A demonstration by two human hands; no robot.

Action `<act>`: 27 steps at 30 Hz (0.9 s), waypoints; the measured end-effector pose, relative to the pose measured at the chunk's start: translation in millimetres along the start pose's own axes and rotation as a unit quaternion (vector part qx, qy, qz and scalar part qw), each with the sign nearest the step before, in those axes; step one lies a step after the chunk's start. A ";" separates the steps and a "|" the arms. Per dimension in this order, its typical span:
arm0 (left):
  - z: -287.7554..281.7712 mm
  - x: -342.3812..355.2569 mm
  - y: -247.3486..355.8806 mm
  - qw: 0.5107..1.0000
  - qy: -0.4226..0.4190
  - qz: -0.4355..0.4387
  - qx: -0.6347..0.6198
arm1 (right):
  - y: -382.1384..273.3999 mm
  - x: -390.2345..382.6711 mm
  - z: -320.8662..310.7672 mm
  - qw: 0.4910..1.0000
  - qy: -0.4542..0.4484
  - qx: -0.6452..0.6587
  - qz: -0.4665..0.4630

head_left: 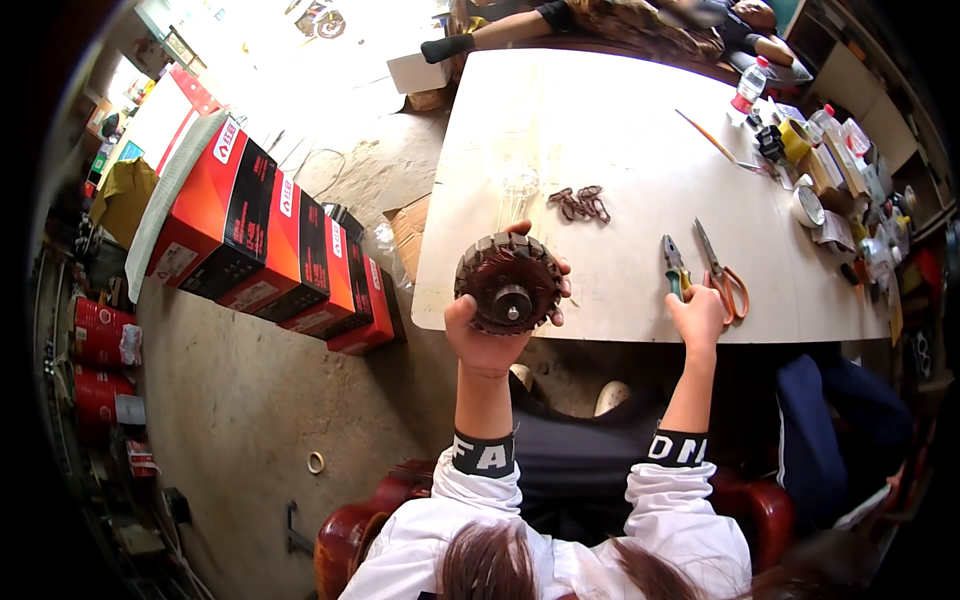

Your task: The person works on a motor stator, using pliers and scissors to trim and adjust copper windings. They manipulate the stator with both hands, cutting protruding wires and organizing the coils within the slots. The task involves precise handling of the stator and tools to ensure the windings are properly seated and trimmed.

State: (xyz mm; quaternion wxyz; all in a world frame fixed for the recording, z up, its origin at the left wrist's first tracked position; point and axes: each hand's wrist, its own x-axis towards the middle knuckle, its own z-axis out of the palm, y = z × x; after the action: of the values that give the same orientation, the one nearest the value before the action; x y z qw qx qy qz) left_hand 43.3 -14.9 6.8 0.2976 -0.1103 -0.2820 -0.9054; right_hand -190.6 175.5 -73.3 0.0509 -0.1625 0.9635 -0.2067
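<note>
Head view, left hand [488, 345]: wrapped around slotted wound core [510, 275], held over table's [600, 120] near edge.
Right hand [697, 313]: closed on handles of pliers [674, 256], beside scissors [718, 263].
Red-and-black boxes [280, 250]: lined up left of table; contents hidden.
Red-capped bottle [748, 90]: stood upright; fill cannot be told.

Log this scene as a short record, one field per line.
Left hand: holds a dark round part, shaft end showing
Right hand: at the handles of the pliers; grip unclear
Right of pliers: scissors, orange handles
Surface: pale table
Left of pliers: brown loops in a small heap
Far right corner: red-capped bottle
Left of table: red-and-black boxes
</note>
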 end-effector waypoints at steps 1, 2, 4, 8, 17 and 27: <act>1.4 0.6 -2.2 1.000 0.000 -0.002 -0.006 | 1.6 0.8 -2.7 0.999 0.008 0.029 -0.019; 1.9 0.5 -3.8 1.000 -0.002 -0.006 0.003 | 2.8 2.5 -6.3 0.997 -0.013 0.071 -0.009; 5.1 0.3 -1.0 0.999 -0.007 -0.013 0.032 | -4.2 3.7 -16.3 0.985 -0.059 0.163 0.007; 17.7 -9.0 4.8 1.000 -0.001 -0.003 0.030 | -19.8 0.0 -20.5 0.884 -0.122 0.450 -0.040; 77.3 -140.3 99.8 0.975 0.124 -0.047 0.177 | -140.5 -100.4 -32.2 0.646 -0.432 0.597 -0.200; 105.6 -331.3 190.9 0.850 0.384 0.006 0.360 | -208.0 -257.7 -3.4 0.466 -0.758 0.324 -0.322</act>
State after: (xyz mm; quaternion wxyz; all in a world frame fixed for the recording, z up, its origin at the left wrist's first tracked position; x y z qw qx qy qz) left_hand 425.9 77.2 56.3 0.4066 0.3596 -0.4502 -0.7090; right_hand 112.4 83.7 24.1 0.7399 -0.5260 0.2916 -0.3014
